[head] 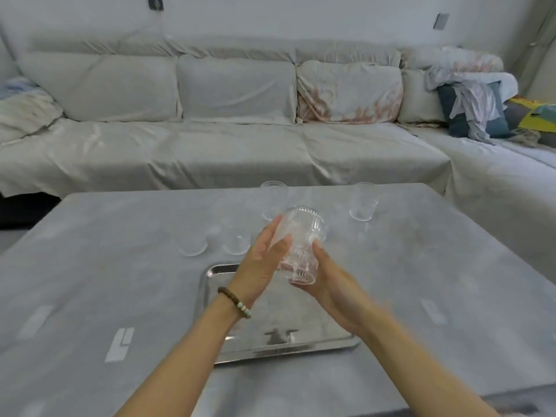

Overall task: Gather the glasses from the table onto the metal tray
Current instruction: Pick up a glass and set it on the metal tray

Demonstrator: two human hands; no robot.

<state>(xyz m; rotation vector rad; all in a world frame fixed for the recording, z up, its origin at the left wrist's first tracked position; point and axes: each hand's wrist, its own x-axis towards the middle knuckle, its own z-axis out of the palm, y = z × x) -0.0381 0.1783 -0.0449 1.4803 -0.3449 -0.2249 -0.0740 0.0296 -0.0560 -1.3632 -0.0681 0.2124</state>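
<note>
A ribbed clear glass (301,245) hangs tilted in the air above the far part of the metal tray (279,335). My left hand (261,260) presses its left side and my right hand (334,284) cups its base and right side. Several other clear glasses stand on the grey table: one (192,243) and another (237,240) just beyond the tray's far left corner, one (272,200) farther back, and one (363,201) at the back right. Nothing stands on the tray.
The grey table (90,266) has white tape marks (120,344) at the front left. Beyond its far edge runs a long covered sofa (210,139) with cushions and a heap of cloth (475,100) at the right.
</note>
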